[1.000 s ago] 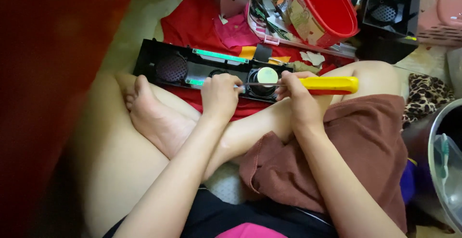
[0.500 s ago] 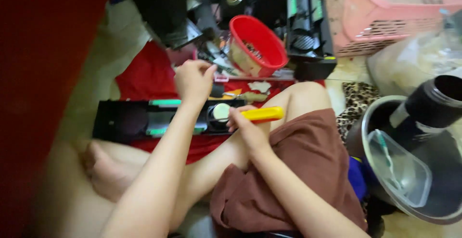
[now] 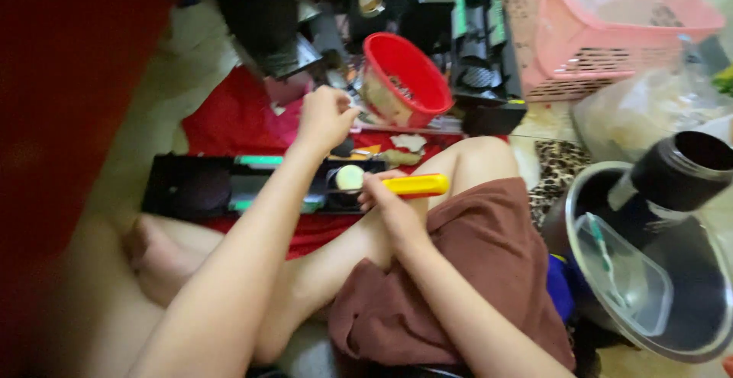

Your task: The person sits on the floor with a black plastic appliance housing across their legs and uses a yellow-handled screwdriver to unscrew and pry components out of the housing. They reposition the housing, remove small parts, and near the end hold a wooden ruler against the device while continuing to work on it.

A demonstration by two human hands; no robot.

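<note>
I sit cross-legged on the floor. My right hand [image 3: 385, 202] grips a yellow-handled tool [image 3: 414, 185], its tip at a round pale part [image 3: 350, 177] on a long black device [image 3: 229, 187] that lies on a red cloth [image 3: 229, 122]. My left hand [image 3: 324, 116] is raised with curled fingers, reaching toward a red plastic bowl [image 3: 408, 80] of small bits; whether it holds anything is hidden.
Black machine parts [image 3: 477, 50] lie behind the bowl. A pink basket [image 3: 603, 34] stands at the upper right. A metal pot [image 3: 657, 271] with a clear lid and a black cylinder [image 3: 679, 168] sits at the right. A red surface [image 3: 69, 80] fills the left.
My left hand lifted off the black device and moved up toward the red bowl. My right hand stayed on the yellow tool. The view tilted upward and right.
</note>
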